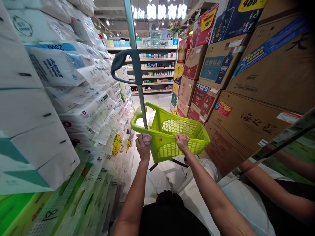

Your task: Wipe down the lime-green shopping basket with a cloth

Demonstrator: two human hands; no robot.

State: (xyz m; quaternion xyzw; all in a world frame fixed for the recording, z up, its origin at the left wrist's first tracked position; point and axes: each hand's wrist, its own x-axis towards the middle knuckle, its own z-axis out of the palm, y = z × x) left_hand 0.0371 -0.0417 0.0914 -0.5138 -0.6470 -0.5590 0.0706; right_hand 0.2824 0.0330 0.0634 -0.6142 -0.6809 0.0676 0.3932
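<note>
In front of me stands a lime-green shopping basket (172, 149) with lattice walls, on dark legs. A grey metal pole with a dark looped handle (137, 67) rises from its left end. My left hand (143, 149) is closed on a crumpled greyish cloth (146, 139), pressed against the basket's left corner just below the pole. My right hand (182, 143) grips the near rim of the basket, its fingers curled over the edge. The part of the basket's interior that I can see is bare green plastic.
Stacked packs of tissue paper (93, 108) crowd the left side. Piled cardboard cartons (246, 114) line the right, with a mirror-like surface (283, 164) at the lower right. Shelves of small goods (152, 70) stand across the far end of the tiled aisle.
</note>
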